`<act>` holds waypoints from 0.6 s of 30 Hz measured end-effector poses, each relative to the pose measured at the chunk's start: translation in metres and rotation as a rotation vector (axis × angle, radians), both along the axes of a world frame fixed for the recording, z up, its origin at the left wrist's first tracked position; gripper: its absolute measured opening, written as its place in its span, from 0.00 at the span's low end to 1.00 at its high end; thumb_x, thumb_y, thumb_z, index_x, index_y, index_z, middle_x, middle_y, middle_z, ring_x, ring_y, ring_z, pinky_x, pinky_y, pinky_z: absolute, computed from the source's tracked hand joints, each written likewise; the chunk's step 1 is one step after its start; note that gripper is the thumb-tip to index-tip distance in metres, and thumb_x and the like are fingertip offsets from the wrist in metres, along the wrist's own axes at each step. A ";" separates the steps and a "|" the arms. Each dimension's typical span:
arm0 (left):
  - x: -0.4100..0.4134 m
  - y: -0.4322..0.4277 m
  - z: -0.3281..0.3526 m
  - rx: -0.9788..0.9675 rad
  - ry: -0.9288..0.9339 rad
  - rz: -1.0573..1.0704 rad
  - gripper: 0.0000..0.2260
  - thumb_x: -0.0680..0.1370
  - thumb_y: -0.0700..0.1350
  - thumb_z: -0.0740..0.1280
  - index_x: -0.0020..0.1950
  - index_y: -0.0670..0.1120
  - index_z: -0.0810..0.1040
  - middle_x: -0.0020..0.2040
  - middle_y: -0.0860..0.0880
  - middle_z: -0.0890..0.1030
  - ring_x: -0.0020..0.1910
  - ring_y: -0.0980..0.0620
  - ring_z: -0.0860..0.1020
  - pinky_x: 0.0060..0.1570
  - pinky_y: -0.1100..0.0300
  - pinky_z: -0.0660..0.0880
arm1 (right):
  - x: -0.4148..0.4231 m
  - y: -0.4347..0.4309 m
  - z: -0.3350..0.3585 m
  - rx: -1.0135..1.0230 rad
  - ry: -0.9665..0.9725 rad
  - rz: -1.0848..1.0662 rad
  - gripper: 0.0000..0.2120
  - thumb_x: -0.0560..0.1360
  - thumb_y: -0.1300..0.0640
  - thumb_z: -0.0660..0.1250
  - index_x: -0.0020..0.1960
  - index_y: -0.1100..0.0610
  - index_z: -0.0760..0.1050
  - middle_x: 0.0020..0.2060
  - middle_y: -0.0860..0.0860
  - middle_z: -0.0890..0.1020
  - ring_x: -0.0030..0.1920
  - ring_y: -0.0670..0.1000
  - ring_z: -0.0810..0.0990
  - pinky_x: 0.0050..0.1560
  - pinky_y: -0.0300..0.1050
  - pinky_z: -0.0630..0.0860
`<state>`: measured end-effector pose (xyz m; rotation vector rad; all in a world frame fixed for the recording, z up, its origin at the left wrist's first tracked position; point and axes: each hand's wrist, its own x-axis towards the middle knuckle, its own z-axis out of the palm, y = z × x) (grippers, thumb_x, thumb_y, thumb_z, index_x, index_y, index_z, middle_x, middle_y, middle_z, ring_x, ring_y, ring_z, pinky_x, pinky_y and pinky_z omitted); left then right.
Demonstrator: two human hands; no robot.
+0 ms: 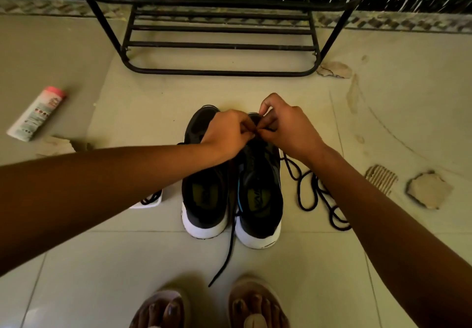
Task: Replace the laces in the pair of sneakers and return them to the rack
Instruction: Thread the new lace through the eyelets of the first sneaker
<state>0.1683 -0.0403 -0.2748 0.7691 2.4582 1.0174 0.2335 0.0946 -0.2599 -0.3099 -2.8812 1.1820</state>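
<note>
Two black sneakers with white soles stand side by side on the floor, heels toward me: the left sneaker (204, 194) and the right sneaker (260, 194). Over the front of the right sneaker, my left hand (227, 133) and my right hand (288, 128) meet, fingertips pinching a black lace (231, 246) at the eyelets. One end of that lace trails between the shoes toward my feet. A loose black lace (316, 194) lies coiled on the floor right of the shoes. The black metal shoe rack (222, 44) stands behind the shoes.
A white bottle with a pink cap (35, 115) lies on the floor at left. A small white packet with a black lace (150, 200) sits left of the shoes. Broken tile patches (429, 189) mark the floor at right. My sandalled feet (209, 307) are at the bottom.
</note>
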 end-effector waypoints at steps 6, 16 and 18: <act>-0.003 -0.008 -0.015 0.028 -0.303 0.210 0.10 0.74 0.35 0.69 0.36 0.47 0.74 0.32 0.49 0.78 0.37 0.49 0.80 0.51 0.51 0.79 | 0.014 0.002 -0.004 0.061 0.058 -0.221 0.10 0.68 0.63 0.73 0.43 0.52 0.73 0.37 0.46 0.77 0.35 0.41 0.73 0.38 0.36 0.72; 0.007 -0.009 -0.017 -0.030 -0.182 0.159 0.05 0.73 0.38 0.71 0.47 0.44 0.82 0.35 0.53 0.78 0.40 0.55 0.78 0.46 0.65 0.76 | 0.037 -0.033 -0.031 -0.132 -0.305 -0.224 0.10 0.72 0.50 0.70 0.45 0.55 0.83 0.38 0.53 0.84 0.41 0.52 0.82 0.47 0.51 0.78; 0.006 -0.010 -0.019 -0.029 -0.206 0.186 0.03 0.72 0.38 0.72 0.45 0.44 0.82 0.34 0.53 0.78 0.40 0.53 0.79 0.50 0.58 0.78 | 0.036 -0.034 -0.033 -0.189 -0.319 -0.255 0.09 0.71 0.52 0.71 0.48 0.56 0.82 0.40 0.52 0.84 0.42 0.52 0.82 0.50 0.51 0.78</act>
